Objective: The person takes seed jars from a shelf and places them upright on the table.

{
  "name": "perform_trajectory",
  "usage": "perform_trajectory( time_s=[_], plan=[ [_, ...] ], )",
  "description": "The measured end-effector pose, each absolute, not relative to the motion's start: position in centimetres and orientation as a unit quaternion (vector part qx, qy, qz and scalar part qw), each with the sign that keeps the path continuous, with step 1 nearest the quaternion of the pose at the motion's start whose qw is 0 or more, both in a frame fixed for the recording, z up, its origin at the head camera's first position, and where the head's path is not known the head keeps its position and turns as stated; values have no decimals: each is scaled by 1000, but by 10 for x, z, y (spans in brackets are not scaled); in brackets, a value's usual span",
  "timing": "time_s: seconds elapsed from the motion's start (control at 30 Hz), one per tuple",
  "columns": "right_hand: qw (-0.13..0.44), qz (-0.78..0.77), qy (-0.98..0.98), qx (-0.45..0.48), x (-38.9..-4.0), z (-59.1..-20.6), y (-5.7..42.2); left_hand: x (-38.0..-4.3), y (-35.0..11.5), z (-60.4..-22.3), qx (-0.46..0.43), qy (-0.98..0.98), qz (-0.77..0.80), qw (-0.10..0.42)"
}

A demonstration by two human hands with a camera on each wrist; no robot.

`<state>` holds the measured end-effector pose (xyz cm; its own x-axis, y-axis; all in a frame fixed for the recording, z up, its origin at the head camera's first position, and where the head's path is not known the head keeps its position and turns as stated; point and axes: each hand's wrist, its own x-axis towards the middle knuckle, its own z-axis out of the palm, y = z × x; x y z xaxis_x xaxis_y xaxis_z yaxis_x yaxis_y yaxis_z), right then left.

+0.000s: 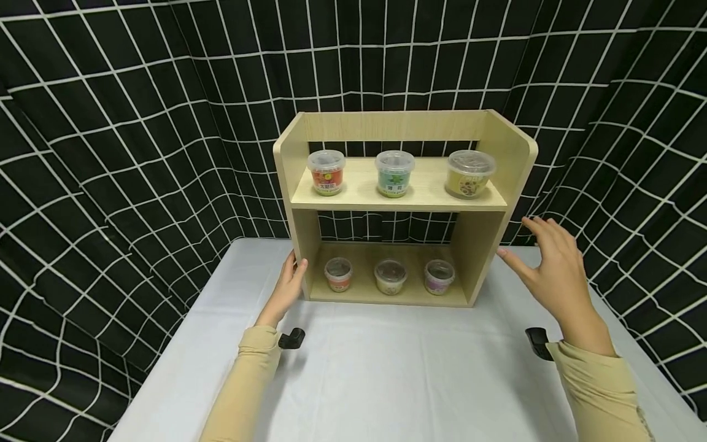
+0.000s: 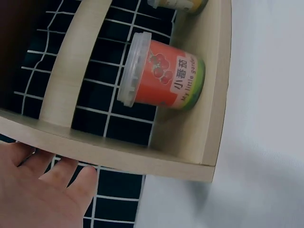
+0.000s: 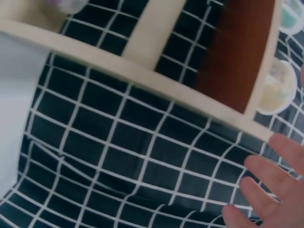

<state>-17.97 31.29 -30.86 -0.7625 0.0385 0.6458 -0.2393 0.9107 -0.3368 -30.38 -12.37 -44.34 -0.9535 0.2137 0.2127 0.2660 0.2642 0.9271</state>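
Note:
A pale wooden two-tier shelf [image 1: 399,207] stands on a white-covered table. My left hand [image 1: 286,285] is at the shelf's lower left side, its fingers against or very near the outside of the panel; contact is hard to tell. My right hand [image 1: 558,276] is spread beside the right panel, thumb close to its edge, holding nothing. Lidded plastic cups line both tiers: a red cup [image 1: 327,178], a green cup [image 1: 394,178] and a wider yellow cup [image 1: 468,178] above; a red tomato-print cup [image 2: 166,76], a cream cup [image 1: 390,282] and a purple cup [image 1: 439,281] below.
Black cloth with a white grid [image 1: 353,55] hangs behind the shelf and along both sides. White cloth [image 1: 409,368] covers the table in front of the shelf. A small black wrist device [image 1: 293,339] sits by the left cuff, another [image 1: 538,344] by the right.

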Motion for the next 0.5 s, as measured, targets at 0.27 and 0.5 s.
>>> perform_trajectory(
  time_s=[0.27,0.5],
  plan=[
    [439,215,-866,105,-195,-281,290,-305,-119,-449,-109,-773,-625,16],
    [478,207,-844,129,-209,-265,278,-306,-115,-450,-96,-770,-630,20]
  ],
)
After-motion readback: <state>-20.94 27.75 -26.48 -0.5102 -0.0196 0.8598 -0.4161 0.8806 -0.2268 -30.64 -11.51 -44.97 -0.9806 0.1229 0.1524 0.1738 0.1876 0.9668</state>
